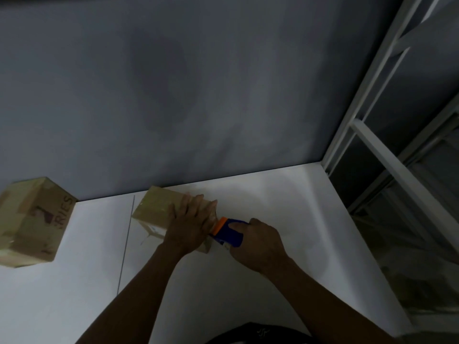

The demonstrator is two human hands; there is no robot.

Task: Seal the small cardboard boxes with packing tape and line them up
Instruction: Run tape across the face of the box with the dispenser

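The left hand (190, 223) hides half the box (155, 207) top; the left picture edge clips the second box (32, 219).

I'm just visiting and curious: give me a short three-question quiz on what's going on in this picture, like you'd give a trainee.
1. True or false: the left hand lies flat on top of the middle box.
2. What does the right hand grip? A) scissors B) a blue and orange tape dispenser C) a marker
3. Fill in: ___ cardboard boxes stand on the white table, counting the printed box at the left.
Key: 1 true; 2 B; 3 two.
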